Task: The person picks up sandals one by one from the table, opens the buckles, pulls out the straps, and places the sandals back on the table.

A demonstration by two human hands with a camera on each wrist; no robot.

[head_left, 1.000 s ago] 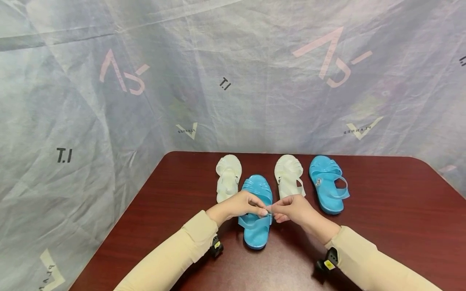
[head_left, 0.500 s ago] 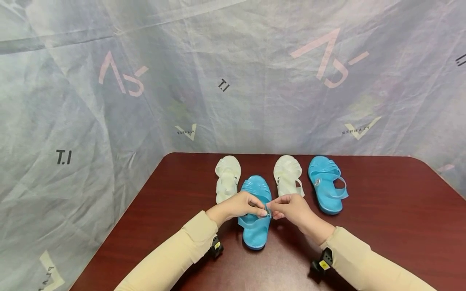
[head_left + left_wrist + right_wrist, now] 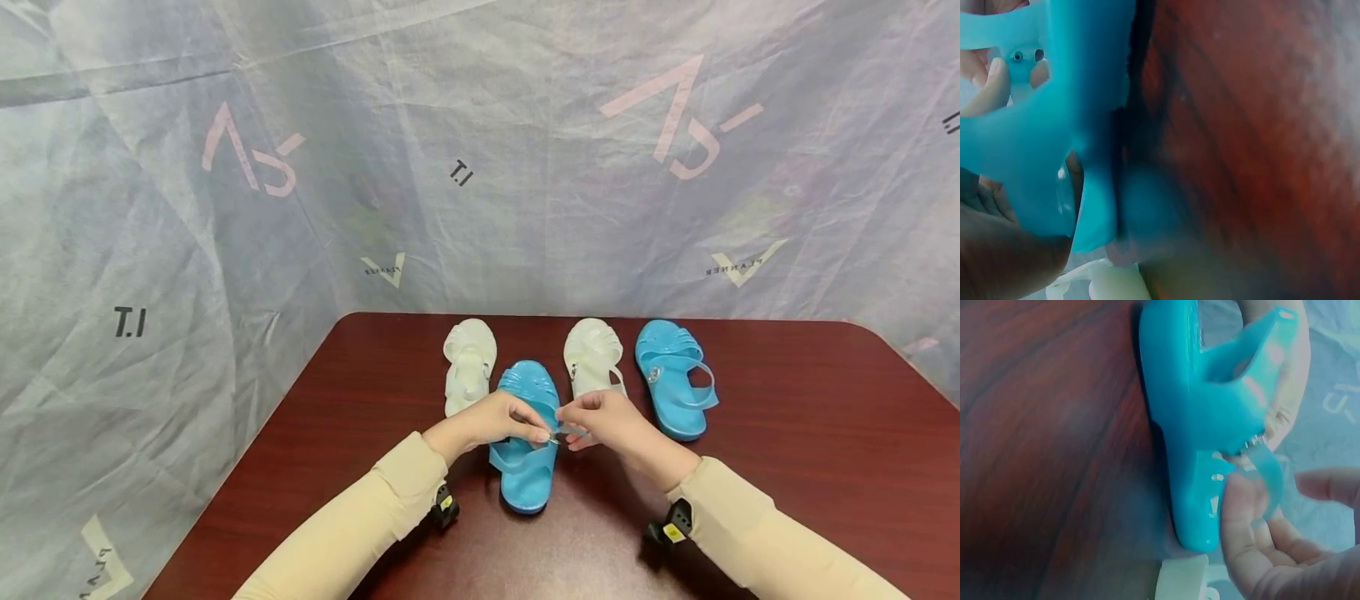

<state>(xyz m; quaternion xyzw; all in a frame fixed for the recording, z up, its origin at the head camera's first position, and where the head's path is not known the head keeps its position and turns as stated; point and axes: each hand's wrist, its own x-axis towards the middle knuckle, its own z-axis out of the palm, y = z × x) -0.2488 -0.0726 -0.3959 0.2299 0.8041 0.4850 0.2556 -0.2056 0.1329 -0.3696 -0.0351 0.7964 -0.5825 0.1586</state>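
A glossy blue sandal [image 3: 525, 467] lies mid-desk [image 3: 787, 433], toe away. The left hand [image 3: 491, 421] pinches its buckle; the right hand [image 3: 611, 425] pinches its translucent strap [image 3: 572, 430]. Two white sandals [image 3: 468, 367] and another blue one [image 3: 671, 375] lie just behind.

Four sandals stand on the table [image 3: 787, 400]: two blue and two white. One blue sandal [image 3: 527, 467] sits in the grip of both hands; the second blue sandal [image 3: 671, 375] lies farthest right of it. One white sandal [image 3: 468, 360] lies just left of the grip, the other white sandal [image 3: 592, 354] just right.
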